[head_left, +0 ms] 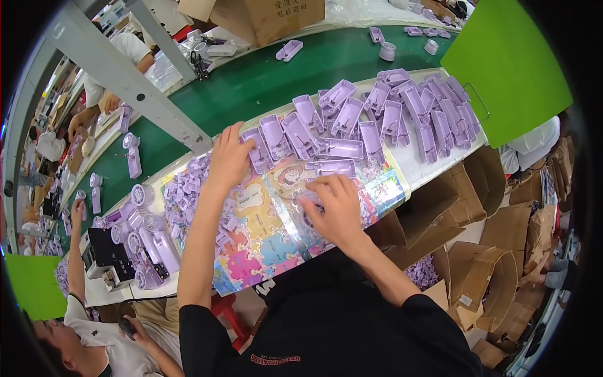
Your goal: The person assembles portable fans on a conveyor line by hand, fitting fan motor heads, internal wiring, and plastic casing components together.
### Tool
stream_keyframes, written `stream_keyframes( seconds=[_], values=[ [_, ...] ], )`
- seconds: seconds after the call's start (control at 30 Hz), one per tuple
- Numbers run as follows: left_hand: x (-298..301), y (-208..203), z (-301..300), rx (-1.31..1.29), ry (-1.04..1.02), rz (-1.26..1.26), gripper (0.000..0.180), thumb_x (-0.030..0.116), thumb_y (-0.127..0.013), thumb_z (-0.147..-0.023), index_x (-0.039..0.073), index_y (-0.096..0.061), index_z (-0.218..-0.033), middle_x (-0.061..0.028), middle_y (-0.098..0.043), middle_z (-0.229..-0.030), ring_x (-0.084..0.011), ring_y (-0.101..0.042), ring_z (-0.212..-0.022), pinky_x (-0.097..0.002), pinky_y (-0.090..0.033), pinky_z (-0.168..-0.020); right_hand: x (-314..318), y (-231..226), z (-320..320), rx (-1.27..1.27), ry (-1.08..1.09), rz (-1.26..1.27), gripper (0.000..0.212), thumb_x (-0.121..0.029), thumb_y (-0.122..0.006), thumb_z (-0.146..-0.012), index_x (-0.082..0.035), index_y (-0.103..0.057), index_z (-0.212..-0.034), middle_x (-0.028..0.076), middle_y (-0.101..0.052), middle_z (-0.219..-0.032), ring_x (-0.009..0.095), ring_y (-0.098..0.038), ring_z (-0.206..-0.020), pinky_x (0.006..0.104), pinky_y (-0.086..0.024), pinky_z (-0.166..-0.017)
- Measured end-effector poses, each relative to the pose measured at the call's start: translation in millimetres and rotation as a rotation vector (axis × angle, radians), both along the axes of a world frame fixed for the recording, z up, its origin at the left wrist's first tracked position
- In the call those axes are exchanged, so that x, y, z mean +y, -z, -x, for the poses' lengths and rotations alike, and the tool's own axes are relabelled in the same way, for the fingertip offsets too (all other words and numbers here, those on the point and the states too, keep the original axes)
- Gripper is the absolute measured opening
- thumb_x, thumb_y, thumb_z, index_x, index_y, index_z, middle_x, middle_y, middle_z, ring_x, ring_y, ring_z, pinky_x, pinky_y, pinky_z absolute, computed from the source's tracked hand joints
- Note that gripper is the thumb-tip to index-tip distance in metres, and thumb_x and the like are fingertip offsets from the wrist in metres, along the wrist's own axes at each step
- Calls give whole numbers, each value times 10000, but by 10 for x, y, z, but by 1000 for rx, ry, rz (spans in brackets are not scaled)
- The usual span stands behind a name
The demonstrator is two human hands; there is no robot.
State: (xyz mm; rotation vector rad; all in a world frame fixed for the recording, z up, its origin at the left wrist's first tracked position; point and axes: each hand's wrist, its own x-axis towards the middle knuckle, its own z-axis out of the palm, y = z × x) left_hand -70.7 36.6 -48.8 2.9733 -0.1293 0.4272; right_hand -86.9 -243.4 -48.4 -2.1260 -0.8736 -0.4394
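My left hand [229,158] reaches over the left part of the table, its fingers bent against the edge of a purple plastic shell [257,151] at the end of a row. My right hand [337,210] is above a colourful cartoon mat [259,217], fingers curled around a round purple plastic part [306,218] that it mostly covers. Just beyond that hand lies another open purple shell [334,168]. Several more shells [348,116], some with thin wires inside, are piled toward the right. Beside my left forearm is a heap of small purple pieces [188,195].
A green conveyor belt [251,72] runs behind the table, carrying a few purple parts. Assembled handheld fans [151,242] stand at left near a co-worker's arm [76,257]. A grey metal post [135,88] rises at left. Open cardboard boxes [433,213] are at right, below a green panel [509,69].
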Motion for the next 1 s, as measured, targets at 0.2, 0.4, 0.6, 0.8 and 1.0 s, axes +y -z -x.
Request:
stream_keyframes(
  seconds=[0.2, 0.4, 0.6, 0.8, 1.0],
  values=[
    [16, -114, 103, 38, 118, -64, 146, 42, -712, -736, 75, -708, -878, -147, -558, -1384, -341, -480, -1334, -480, -410, -1083, -189, -20, 363, 149, 9, 294, 536, -311, -862, -730, -87, -658, -1173, 140, -574, -1132, 336, -619, -986, 433, -532, -767],
    [-131, -478, 347, 64, 239, 274, 210, 85, -751, -756, 39, -612, -907, -168, -654, -1151, -379, -610, -1147, -465, -476, -980, -370, -6, 462, 327, -83, 240, 531, -112, -763, -765, -80, -581, -1264, 215, -514, -1237, 411, -605, -1057, 467, -567, -828],
    [-510, -790, 579, 205, 146, 682, 469, 112, -765, -733, 51, -573, -1157, -153, -645, -1069, -353, -643, -1012, -395, -512, -891, -557, -80, 542, 410, 19, -81, 582, 9, -723, -705, 18, -496, -1241, 226, -507, -1225, 423, -558, -1104, 442, -482, -958],
    [-640, -754, 654, 387, 256, 449, 678, 149, -764, -693, 65, -595, -1345, -157, -596, -1142, -347, -620, -1039, -402, -514, -887, -517, -251, 329, 230, -133, -190, 545, 72, -639, -620, 4, -598, -1159, 201, -568, -1175, 387, -571, -1082, 435, -502, -909],
    [-829, -633, 716, 504, 268, 494, 666, 155, -760, -680, 30, -602, -1315, -208, -630, -1210, -415, -643, -1073, -468, -525, -913, -405, -380, 139, 9, -314, -2, 525, 84, -626, -588, -41, -661, -1097, 167, -587, -1165, 381, -590, -1082, 451, -518, -902]
  ],
)
